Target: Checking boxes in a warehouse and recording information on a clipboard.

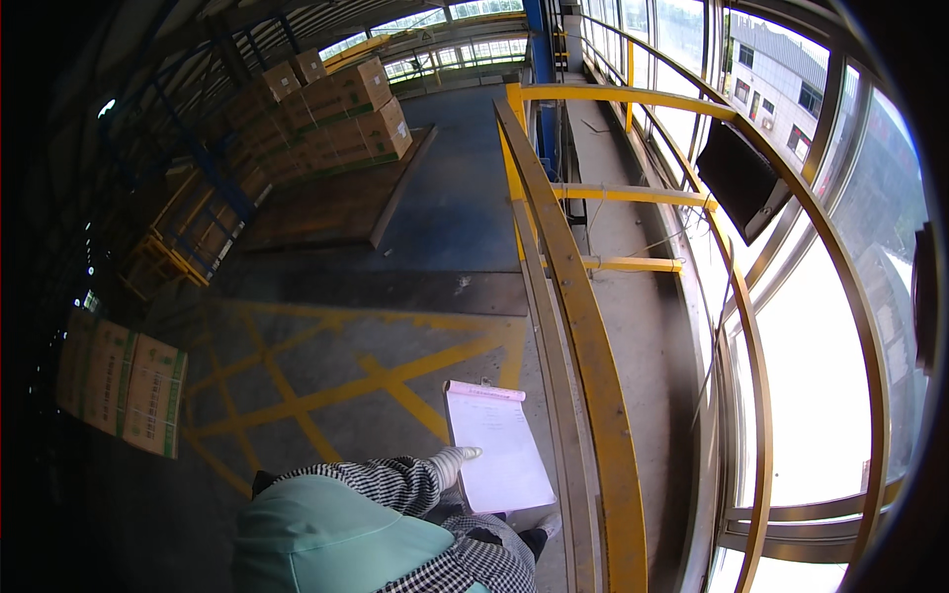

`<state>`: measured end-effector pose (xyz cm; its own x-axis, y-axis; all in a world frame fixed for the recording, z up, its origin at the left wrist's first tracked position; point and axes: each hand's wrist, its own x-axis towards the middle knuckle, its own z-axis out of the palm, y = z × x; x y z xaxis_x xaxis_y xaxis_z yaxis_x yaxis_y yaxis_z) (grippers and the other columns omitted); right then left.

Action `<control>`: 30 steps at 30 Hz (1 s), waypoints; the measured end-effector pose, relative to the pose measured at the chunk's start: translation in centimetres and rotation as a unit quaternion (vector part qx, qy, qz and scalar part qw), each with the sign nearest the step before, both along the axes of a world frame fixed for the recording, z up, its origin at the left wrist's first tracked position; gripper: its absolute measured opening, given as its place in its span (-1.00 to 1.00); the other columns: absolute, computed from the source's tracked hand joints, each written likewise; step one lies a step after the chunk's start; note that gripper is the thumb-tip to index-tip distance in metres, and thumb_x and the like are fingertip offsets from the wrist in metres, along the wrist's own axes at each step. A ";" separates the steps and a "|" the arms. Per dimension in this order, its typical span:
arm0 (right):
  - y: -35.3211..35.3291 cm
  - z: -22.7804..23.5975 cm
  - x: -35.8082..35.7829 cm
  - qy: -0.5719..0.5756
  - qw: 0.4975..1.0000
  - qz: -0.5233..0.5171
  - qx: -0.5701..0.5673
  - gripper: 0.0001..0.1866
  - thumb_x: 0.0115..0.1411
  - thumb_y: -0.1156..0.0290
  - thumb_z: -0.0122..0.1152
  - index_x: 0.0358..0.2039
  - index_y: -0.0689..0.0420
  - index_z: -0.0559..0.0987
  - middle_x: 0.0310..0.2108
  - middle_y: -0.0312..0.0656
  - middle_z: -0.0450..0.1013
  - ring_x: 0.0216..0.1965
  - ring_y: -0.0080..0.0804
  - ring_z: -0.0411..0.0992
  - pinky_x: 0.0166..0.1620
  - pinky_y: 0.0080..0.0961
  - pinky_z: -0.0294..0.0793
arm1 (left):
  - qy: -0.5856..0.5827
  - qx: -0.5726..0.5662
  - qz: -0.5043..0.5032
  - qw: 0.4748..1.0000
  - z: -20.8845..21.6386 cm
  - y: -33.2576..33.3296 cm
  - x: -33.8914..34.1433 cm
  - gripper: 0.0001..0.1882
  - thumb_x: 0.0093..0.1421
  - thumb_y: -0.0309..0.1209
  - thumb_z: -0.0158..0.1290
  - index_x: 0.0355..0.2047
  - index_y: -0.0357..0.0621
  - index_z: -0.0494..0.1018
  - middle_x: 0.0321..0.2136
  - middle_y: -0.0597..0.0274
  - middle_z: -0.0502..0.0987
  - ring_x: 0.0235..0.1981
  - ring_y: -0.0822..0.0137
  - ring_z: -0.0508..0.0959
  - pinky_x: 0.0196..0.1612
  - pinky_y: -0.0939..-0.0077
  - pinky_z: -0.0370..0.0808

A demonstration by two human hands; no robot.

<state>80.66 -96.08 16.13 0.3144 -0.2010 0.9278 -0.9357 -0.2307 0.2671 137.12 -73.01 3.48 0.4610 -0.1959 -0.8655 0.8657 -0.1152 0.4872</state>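
Note:
A clipboard (499,450) with white sheets and a pink strip along its top lies tilted below the middle of the view. My left hand (455,463), in a pale knitted glove, grips its left edge, the thumb resting over the paper. A black-and-white checked sleeve covers that arm. Another checked sleeve (489,563) reaches up toward the board's lower edge. Beside the lower right corner is a small greyish shape (551,525), perhaps my right hand; its fingers cannot be made out. Smooth teal fabric (331,529) hides much of both arms.
A yellow railing (588,366) runs close along my right, with windows (801,395) beyond. Stacked cartons (341,119) stand on a dark platform at the far left. More cartons (124,385) sit nearer at left. Yellow hatching (326,395) marks the floor.

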 end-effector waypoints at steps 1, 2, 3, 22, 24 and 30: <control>-0.1 -0.1 0.0 0.001 1.000 0.002 0.002 -0.63 0.20 0.03 0.32 -0.39 0.13 0.62 -0.50 -0.14 0.58 -0.47 -0.13 0.52 -0.25 -0.10 0.51 | -0.001 0.002 -0.002 1.000 0.2 -0.1 0.0 -0.50 0.24 -0.35 0.16 0.13 -0.36 0.37 0.04 -0.13 0.53 0.06 -0.03 0.52 0.19 0.09 0.43; -0.2 -0.1 -0.1 0.001 1.000 0.003 0.004 -0.63 0.20 0.03 0.33 -0.39 0.13 0.62 -0.50 -0.14 0.58 -0.47 -0.13 0.52 -0.25 -0.10 0.52 | -0.002 0.003 -0.003 1.000 0.3 -0.1 0.0 -0.50 0.24 -0.35 0.16 0.13 -0.35 0.38 0.04 -0.14 0.53 0.06 -0.04 0.52 0.19 0.08 0.42; -0.2 -0.2 -0.2 0.001 1.000 0.006 0.003 -0.62 0.20 0.03 0.33 -0.39 0.13 0.62 -0.50 -0.14 0.58 -0.47 -0.13 0.53 -0.25 -0.10 0.52 | -0.002 0.004 -0.002 1.000 0.2 0.1 -0.1 -0.50 0.24 -0.35 0.16 0.13 -0.35 0.38 0.04 -0.14 0.53 0.06 -0.04 0.52 0.19 0.08 0.42; -0.7 -1.7 -1.9 0.010 0.999 0.036 -0.002 -0.59 0.15 0.00 0.38 -0.35 0.14 0.63 -0.47 -0.14 0.60 -0.43 -0.13 0.55 -0.21 -0.09 0.53 | 0.036 -0.010 0.016 0.999 0.0 1.1 -0.9 -0.46 0.28 -0.34 0.10 0.22 -0.31 0.32 0.16 -0.09 0.45 0.18 -0.03 0.42 0.27 0.04 0.32; -0.8 -1.7 -2.0 0.010 0.999 0.041 -0.001 -0.59 0.15 0.00 0.39 -0.35 0.14 0.63 -0.46 -0.14 0.61 -0.43 -0.13 0.56 -0.21 -0.08 0.53 | 0.034 -0.011 0.020 0.999 0.0 1.2 -1.3 -0.47 0.28 -0.34 0.10 0.21 -0.31 0.33 0.15 -0.09 0.45 0.17 -0.03 0.43 0.27 0.04 0.33; -0.6 -2.6 -3.4 0.004 0.999 0.052 -0.012 -0.57 0.13 -0.01 0.41 -0.34 0.15 0.63 -0.45 -0.14 0.61 -0.42 -0.14 0.56 -0.20 -0.08 0.53 | 0.024 -0.004 0.039 0.999 -1.2 2.3 -3.5 -0.51 0.22 -0.37 0.18 0.12 -0.34 0.39 0.02 -0.12 0.54 0.04 -0.06 0.53 0.18 0.03 0.46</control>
